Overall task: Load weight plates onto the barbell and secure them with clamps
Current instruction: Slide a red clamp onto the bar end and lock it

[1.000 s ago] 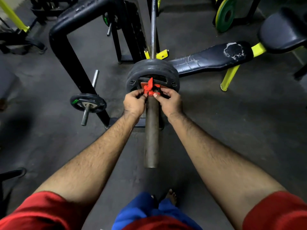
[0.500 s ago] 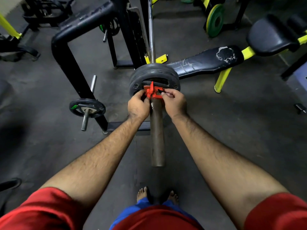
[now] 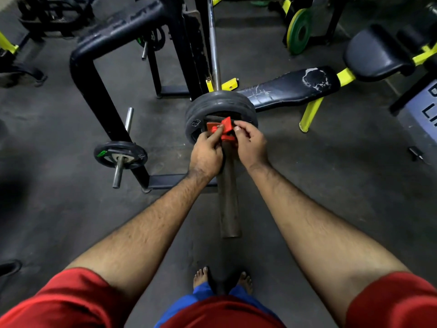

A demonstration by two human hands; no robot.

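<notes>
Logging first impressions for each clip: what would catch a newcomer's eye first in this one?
The bright red clamp at the centre, on the barbell sleeve right against the black weight plates, with the left hand and right hand both gripping it. Next, the yellow-green plate standing on edge at the upper right, and the worn black bench pad just beyond the plates.

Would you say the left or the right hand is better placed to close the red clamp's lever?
Probably the left hand: its fingertips already lie on the red clamp lever, while the right hand pinches the clamp's side, steadying it.
</notes>
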